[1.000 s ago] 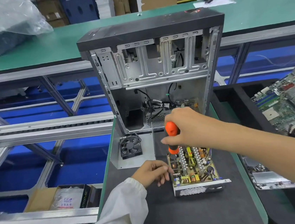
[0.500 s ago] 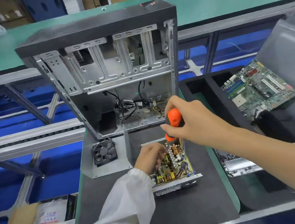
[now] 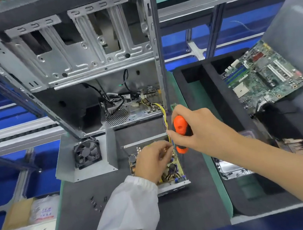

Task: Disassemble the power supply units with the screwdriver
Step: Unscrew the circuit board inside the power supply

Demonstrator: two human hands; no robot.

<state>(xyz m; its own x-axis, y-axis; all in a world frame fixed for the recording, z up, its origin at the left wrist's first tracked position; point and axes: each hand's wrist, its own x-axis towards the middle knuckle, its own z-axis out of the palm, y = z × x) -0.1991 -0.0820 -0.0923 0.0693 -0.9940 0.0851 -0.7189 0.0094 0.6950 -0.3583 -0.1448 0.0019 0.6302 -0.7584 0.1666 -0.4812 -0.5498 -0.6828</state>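
Here the orange-handled screwdriver is gripped upright in the curled fingers of the right hand, above the opened power supply unit, which is set near the middle of the black mat. The left hand is rested on its circuit board, fingers bent among the components; whether anything is pinched cannot be told.

Bright, even light; motion blur throughout (edges bowed).

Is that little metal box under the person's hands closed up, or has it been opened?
Opened. The power supply has no top cover: its circuit board and components lie bare inside the metal tray, under the left hand.
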